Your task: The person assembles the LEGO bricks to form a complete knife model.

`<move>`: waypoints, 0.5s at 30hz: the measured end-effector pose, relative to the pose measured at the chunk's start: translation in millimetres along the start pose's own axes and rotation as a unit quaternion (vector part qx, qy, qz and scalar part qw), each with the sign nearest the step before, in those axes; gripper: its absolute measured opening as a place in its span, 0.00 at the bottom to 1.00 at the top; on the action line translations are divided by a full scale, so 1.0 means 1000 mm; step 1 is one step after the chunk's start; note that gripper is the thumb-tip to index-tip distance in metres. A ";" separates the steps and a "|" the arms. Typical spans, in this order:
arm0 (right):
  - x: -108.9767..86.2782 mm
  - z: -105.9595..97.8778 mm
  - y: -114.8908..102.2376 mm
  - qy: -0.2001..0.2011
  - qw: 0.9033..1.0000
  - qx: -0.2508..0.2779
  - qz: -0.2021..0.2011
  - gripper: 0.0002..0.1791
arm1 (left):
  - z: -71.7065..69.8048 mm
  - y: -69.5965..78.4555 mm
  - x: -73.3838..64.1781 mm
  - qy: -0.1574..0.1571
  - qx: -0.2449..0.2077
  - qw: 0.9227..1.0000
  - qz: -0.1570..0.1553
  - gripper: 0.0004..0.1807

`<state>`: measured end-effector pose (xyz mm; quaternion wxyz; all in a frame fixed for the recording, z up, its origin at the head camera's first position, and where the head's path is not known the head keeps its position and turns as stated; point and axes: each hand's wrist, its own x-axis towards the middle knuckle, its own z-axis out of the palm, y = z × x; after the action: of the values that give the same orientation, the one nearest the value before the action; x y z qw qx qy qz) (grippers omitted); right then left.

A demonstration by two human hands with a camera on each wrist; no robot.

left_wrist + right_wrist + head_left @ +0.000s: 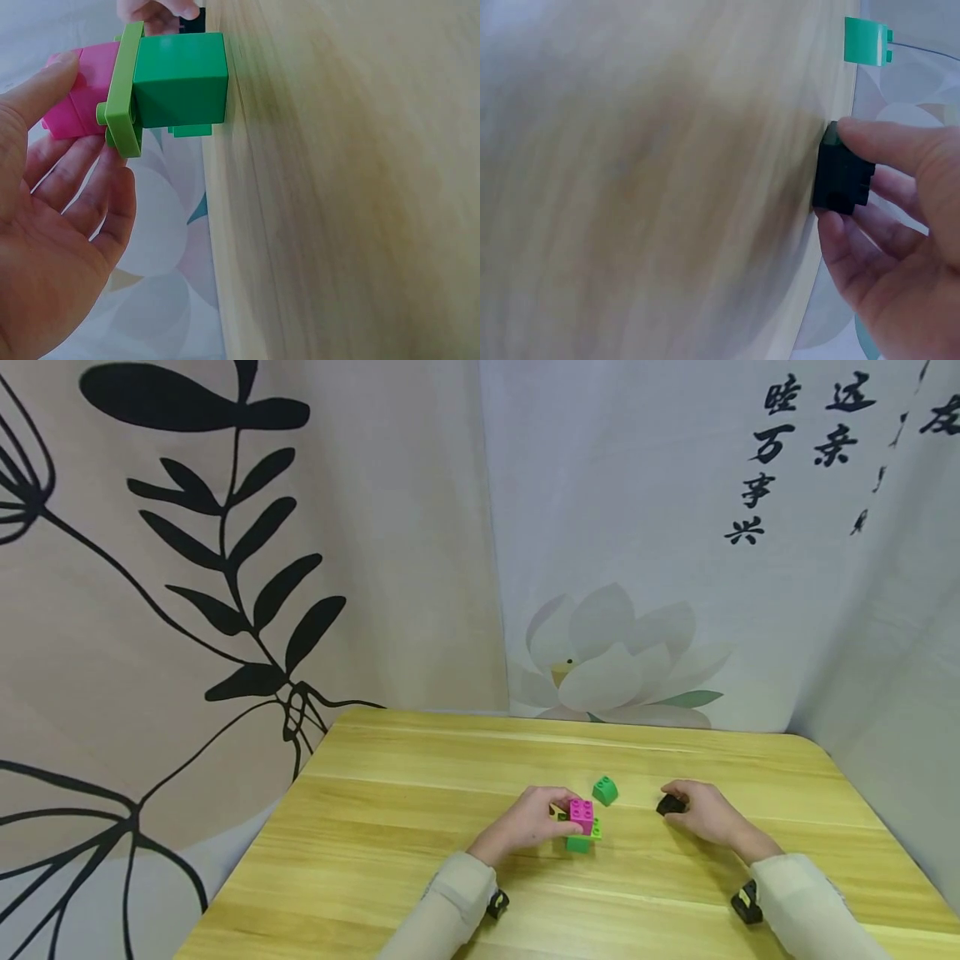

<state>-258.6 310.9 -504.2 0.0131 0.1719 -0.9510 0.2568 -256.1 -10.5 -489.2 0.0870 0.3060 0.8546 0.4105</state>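
My left hand [528,818] grips a small stack of toy building bricks by its pink top. The stack has a pink part [581,812], a lime-green plate [124,94] under it, and a green brick [181,79] at the bottom. A small yellow patch shows beside the left fingers in the head view; what it is I cannot tell. Over to the right, my right hand [708,810] pinches a black brick [841,174] between thumb and fingers, low at the tabletop. A loose green brick [604,791] with a sloped side lies between the hands, slightly farther back.
The wooden table [420,777] reaches back to a hanging cloth [405,527] printed with leaves, a lotus and writing. Another cloth hangs along the right side. Each wrist carries a small black device, seen below the left cuff [497,904] and beside the right cuff [747,903].
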 end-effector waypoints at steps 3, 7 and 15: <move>-0.001 0.000 -0.002 0.003 1.000 0.001 0.001 0.23 | 0.000 0.000 0.000 0.001 -0.001 1.000 -0.001 0.17; -0.001 -0.001 -0.009 0.004 1.000 0.002 -0.007 0.23 | 0.000 0.001 -0.001 0.002 -0.001 1.000 -0.003 0.18; -0.001 -0.004 -0.028 0.011 0.999 -0.004 -0.032 0.23 | 0.001 0.000 -0.001 0.004 -0.007 1.000 -0.005 0.18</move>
<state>-249.2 291.0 -487.1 0.0323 0.1998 -0.9458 0.2539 -255.3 -10.3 -489.4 0.0877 0.2998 0.8533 0.4174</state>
